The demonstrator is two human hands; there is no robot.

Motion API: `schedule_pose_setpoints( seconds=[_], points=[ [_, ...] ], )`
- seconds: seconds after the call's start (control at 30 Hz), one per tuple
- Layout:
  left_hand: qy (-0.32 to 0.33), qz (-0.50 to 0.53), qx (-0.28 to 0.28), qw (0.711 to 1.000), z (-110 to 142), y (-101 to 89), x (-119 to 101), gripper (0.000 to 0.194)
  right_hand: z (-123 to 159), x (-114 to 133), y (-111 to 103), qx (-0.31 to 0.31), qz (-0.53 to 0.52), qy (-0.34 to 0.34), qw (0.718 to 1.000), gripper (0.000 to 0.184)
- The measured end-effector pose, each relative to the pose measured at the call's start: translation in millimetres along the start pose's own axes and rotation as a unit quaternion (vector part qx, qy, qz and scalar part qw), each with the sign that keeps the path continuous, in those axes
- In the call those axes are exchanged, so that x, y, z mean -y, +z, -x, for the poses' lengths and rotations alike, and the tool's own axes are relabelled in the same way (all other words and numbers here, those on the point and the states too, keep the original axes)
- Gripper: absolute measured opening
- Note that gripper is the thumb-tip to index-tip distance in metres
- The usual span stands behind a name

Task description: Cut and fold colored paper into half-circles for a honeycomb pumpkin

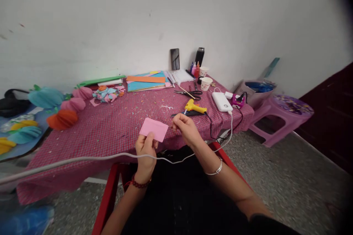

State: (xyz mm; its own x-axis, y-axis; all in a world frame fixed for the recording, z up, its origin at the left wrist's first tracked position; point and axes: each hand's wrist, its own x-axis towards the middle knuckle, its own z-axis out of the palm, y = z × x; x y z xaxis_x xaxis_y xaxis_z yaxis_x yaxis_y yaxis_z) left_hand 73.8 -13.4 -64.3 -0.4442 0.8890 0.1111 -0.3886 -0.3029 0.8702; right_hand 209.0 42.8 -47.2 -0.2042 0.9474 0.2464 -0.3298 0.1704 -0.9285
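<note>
My left hand (146, 150) grips a folded pink paper rectangle (154, 129) by its lower edge, thumb in front, over the table's front edge. Just to the right of the paper, my right hand (186, 128) has its fingertips pinched together; whether anything small is between them I cannot make out. Behind the right hand a yellow glue gun (194, 107) lies on the table, its black cord running off the front. Black-handled scissors (190, 94) with a thin wooden stick lie farther back.
A white cable (104, 156) stretches across in front of my left wrist. Folded paper pumpkins (62, 118) and paper scraps (107, 94) sit left, coloured sheets (146, 79) at the back. A power bank (222, 101), paper cups (206, 84) and a purple stool (281, 117) are right.
</note>
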Motion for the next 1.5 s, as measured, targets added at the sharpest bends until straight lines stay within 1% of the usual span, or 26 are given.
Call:
schedule_pose_setpoints(
  seconds=[0.07,0.17,0.27,0.33,0.4,0.47,0.6,0.67,0.77,0.87,0.97,1.03,1.1,1.13,1.2,1.27,1.3,1.33,1.4,1.43,1.5],
  points=[
    [0.001,-0.01,0.004,1.0,0,-2.2,2,0.021,2,-1,2,0.034,-0.008,0.003,0.999,0.029],
    [0.014,-0.053,0.008,0.998,1,-7.9,6,0.022,7,-2,7,0.094,0.01,0.012,0.995,0.039],
    [0.039,-0.095,0.017,0.995,2,-13.6,10,0.025,9,-4,12,0.121,0.042,0.042,0.991,0.039],
    [0.052,-0.098,0.025,0.993,2,-15.5,12,0.023,10,-5,15,0.122,0.054,0.061,0.989,0.038],
    [0.063,-0.085,0.03,0.994,2,-15.4,13,0.017,10,-5,16,0.114,0.053,0.068,0.99,0.038],
    [0.078,-0.064,0.032,0.994,2,-13.6,11,0.011,10,-6,17,0.097,0.043,0.073,0.992,0.036],
    [0.117,-0.015,0.035,0.992,1,-9.3,3,0.011,10,-4,16,0.051,0.037,0.077,0.995,0.032],
    [0.124,0.003,0.039,0.991,0,-8.5,0,0.01,9,-4,16,0.039,0.045,0.073,0.996,0.031],
    [0.111,0.008,0.04,0.993,-2,-9.0,-1,0.013,9,-3,17,0.042,0.064,0.064,0.995,0.029],
    [0.076,-0.013,0.052,0.996,-4,-10.4,0,0.015,9,-1,16,0.055,0.091,0.049,0.993,0.026],
    [0.025,-0.092,0.07,0.993,-4,-12.5,1,0.022,10,4,14,0.066,0.131,0.033,0.989,0.024],
    [-0.003,-0.141,0.067,0.988,-5,-14.7,1,0.029,11,5,12,0.076,0.158,0.031,0.984,0.022],
    [-0.029,-0.156,0.074,0.985,-8,-17.7,-1,0.031,11,3,11,0.083,0.159,0.043,0.983,0.02],
    [-0.047,-0.158,0.091,0.982,-11,-19.5,-3,0.03,10,1,11,0.084,0.147,0.054,0.984,0.019],
    [-0.089,-0.174,0.143,0.97,-20,-22.7,-9,0.029,6,-4,10,0.091,0.114,0.079,0.986,0.018],
    [-0.119,-0.194,0.19,0.955,-33,-24.5,-19,0.023,-3,-10,9,0.121,0.103,0.101,0.982,0.018],
    [-0.121,-0.206,0.205,0.949,-40,-24.8,-24,0.017,-8,-12,8,0.143,0.114,0.105,0.978,0.018],
    [-0.112,-0.225,0.217,0.943,-49,-24.7,-30,0.014,-15,-13,8,0.162,0.136,0.102,0.972,0.019],
    [-0.065,-0.296,0.242,0.922,-66,-24.3,-40,0.019,-30,-14,8,0.184,0.228,0.054,0.955,0.019],
    [-0.032,-0.347,0.256,0.902,-74,-24.4,-43,0.018,-37,-14,9,0.184,0.279,0.018,0.942,0.019],
    [0.031,-0.444,0.28,0.851,-89,-26.3,-46,0.015,-49,-16,10,0.175,0.36,-0.046,0.915,0.017]
  ],
)
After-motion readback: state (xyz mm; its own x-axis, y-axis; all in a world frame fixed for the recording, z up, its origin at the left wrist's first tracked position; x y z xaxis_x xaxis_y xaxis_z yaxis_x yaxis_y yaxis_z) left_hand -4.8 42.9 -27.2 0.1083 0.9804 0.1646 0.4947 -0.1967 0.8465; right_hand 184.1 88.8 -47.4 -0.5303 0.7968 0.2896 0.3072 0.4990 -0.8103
